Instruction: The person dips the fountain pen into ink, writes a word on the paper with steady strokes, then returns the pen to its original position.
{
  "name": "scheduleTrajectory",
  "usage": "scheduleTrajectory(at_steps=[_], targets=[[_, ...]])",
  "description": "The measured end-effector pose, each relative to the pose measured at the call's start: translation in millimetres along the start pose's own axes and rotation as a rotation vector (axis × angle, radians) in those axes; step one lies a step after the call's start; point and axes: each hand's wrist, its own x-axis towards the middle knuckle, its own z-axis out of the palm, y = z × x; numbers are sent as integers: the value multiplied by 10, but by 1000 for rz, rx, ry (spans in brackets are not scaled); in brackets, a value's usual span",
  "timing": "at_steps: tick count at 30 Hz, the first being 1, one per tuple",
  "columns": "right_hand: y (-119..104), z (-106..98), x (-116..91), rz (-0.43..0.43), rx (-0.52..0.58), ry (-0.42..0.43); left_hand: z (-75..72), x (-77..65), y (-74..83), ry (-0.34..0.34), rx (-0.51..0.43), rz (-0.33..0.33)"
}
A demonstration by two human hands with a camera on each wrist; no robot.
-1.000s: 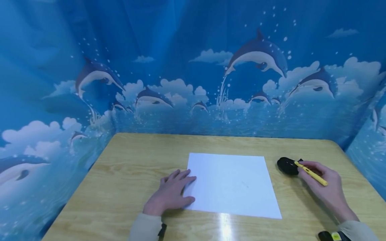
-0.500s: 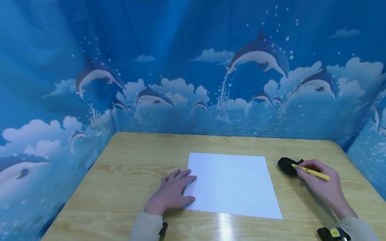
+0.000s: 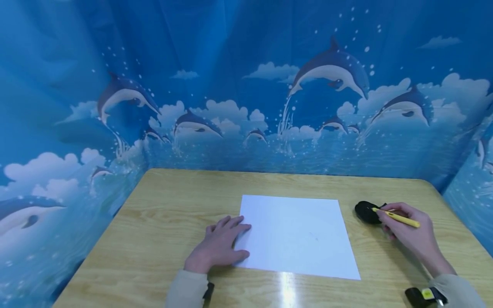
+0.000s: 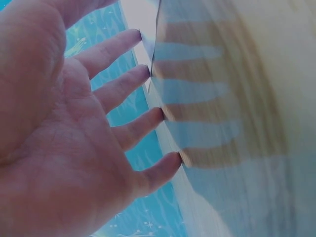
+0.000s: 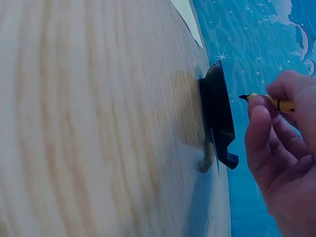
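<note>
A white sheet of paper point(image 3: 292, 231) lies on the table, with a few faint small marks right of its middle. On its left edge rests my left hand point(image 3: 218, 247), fingers spread and fairly straight; the left wrist view shows the fingertips point(image 4: 170, 163) touching down. My right hand point(image 3: 414, 233) pinches a yellow pen point(image 3: 403, 220) between thumb and fingers. The pen's dark pointed tip point(image 5: 243, 98) hangs over a small black shallow dish point(image 3: 365, 212), apart from it in the right wrist view. A short bent piece sticks out from the dish's side.
The light wood table point(image 3: 173, 205) has rounded far corners. Behind it and at both sides hangs a blue curtain point(image 3: 231, 141) printed with dolphins and clouds. A black wrist device point(image 3: 417, 296) sits by my right sleeve.
The pen in my right hand has swung flatter, and its tip has moved slightly left over the black dish. My left hand and the paper stay in place.
</note>
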Motion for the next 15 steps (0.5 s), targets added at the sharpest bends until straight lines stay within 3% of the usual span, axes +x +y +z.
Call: scheduleTrajectory(at_steps=[9, 15], targets=[[-31, 50, 25, 25, -123, 24, -14, 12, 3, 0, 10, 9], [-16, 38, 47, -25, -199, 39, -31, 11, -16, 12, -6, 39]])
